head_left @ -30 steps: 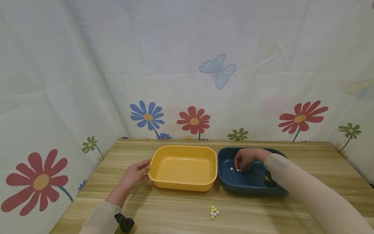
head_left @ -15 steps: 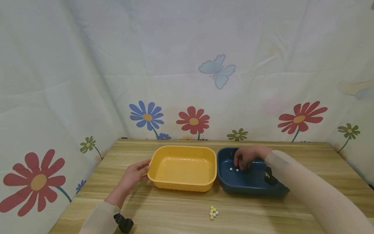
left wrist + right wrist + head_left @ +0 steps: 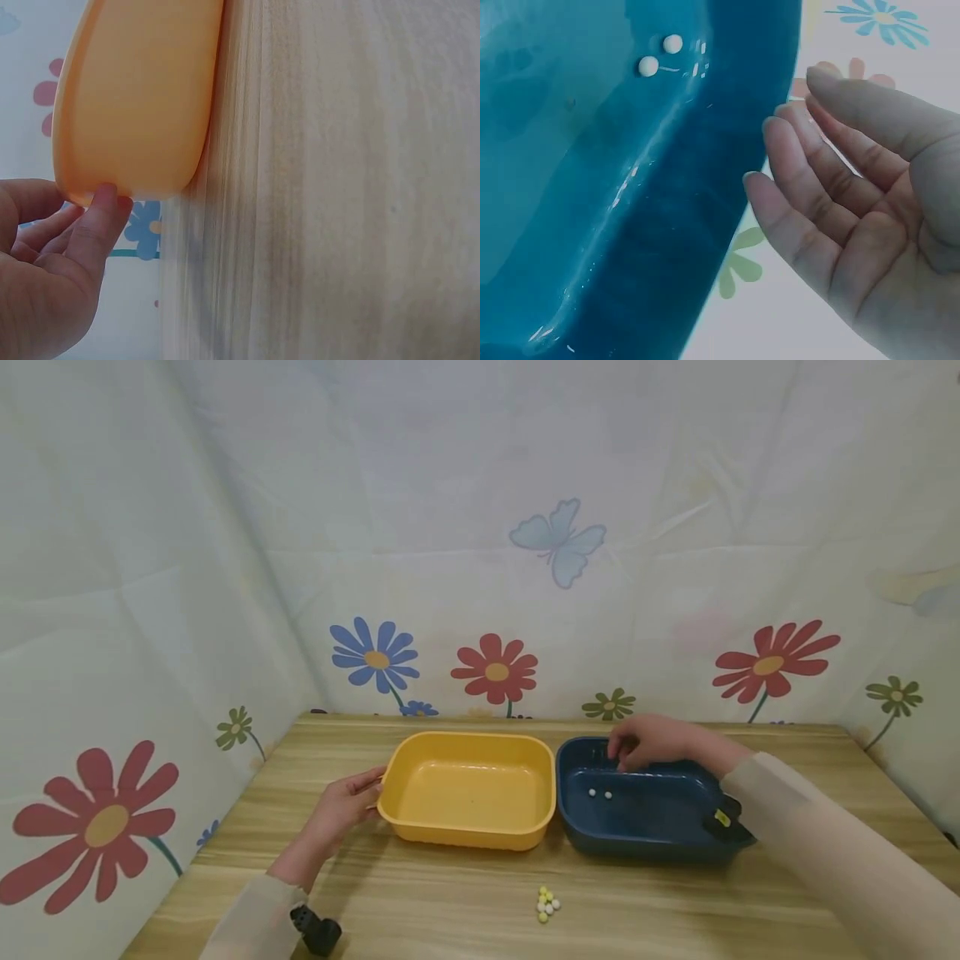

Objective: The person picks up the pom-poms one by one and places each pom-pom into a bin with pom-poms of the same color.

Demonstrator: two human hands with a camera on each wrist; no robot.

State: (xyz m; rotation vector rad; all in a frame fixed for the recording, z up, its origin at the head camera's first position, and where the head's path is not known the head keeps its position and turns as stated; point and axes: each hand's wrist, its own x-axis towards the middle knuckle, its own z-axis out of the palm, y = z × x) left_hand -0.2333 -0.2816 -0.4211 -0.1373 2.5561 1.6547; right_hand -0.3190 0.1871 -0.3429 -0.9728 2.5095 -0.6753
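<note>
My left hand (image 3: 341, 814) grips the left end of a yellow basin (image 3: 461, 839). In the left wrist view, its thumb and fingers (image 3: 94, 229) meet the basin's rim. My right hand (image 3: 656, 742) hovers over the far rim of a dark blue basin (image 3: 645, 847), loosely bent and holding nothing. The right wrist view shows its relaxed fingers (image 3: 799, 217) beside that rim. Two small white balls (image 3: 649, 66) lie close together on the blue basin's floor, left of centre in the head view.
A cluster of several small yellow and white balls (image 3: 546, 906) rests on the wooden table (image 3: 420, 902) in front of the basins. The two basins stand side by side, nearly touching. A flowered cloth (image 3: 420, 527) hangs behind and at the left.
My right hand has risen from beside the two white balls and moved back and right towards the far rim. Both balls are now in plain sight. My left hand stays at the yellow basin.
</note>
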